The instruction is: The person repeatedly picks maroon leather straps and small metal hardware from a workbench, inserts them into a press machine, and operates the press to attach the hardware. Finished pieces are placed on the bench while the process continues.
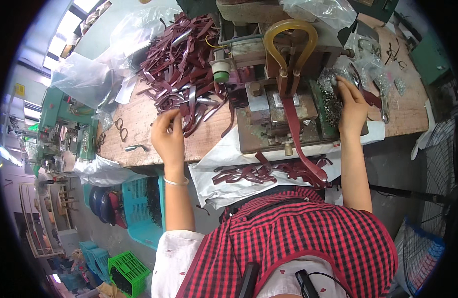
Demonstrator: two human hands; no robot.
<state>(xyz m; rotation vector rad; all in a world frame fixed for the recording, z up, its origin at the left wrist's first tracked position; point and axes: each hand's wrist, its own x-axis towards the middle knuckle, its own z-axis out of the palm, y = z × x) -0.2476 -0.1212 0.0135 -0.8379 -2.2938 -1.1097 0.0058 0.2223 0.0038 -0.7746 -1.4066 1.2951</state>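
my left hand (168, 133) pinches one dark red strap (189, 107) at the near edge of the strap pile (182, 64) on the wooden table (139, 124), while my right hand (352, 107) rests curled in the small metal fittings (331, 99), whether gripping one i cannot tell. i judge this the pick-up step: strap and fitting must next meet under the one press (278, 89), where a single strap (301, 144) hangs toward several finished ones (268, 174); the pile's too tangled to count.
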